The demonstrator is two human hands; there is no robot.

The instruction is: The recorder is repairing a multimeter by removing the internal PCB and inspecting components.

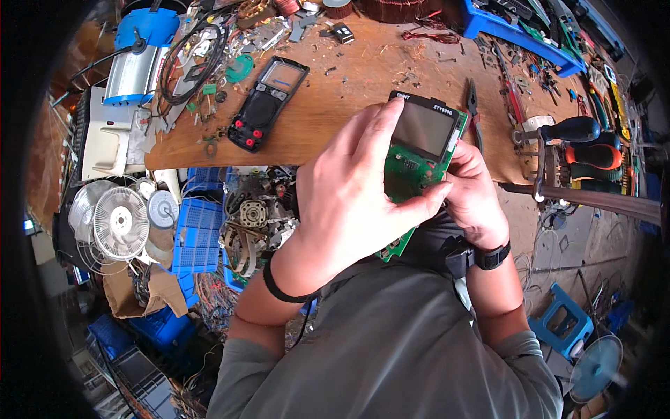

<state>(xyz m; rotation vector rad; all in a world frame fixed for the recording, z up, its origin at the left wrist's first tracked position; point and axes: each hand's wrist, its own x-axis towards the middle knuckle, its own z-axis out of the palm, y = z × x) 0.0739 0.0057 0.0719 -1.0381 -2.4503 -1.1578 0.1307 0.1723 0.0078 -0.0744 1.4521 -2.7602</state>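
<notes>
A green circuit board with a grey display in a black frame is held up over the table's near edge. My left hand grips it from the left, fingers along the display's side and thumb across the board's lower part. On the board's right edge, my right hand is closed, its fingertips partly hidden. To the left on the wooden table lies the black front case of a multimeter, with an open display window and red sockets.
Pliers lie just beyond my right hand. Screwdrivers and a blue tray are at the right. A blue and silver motor-like machine stands far left. Below the table's left side are a fan and blue crates.
</notes>
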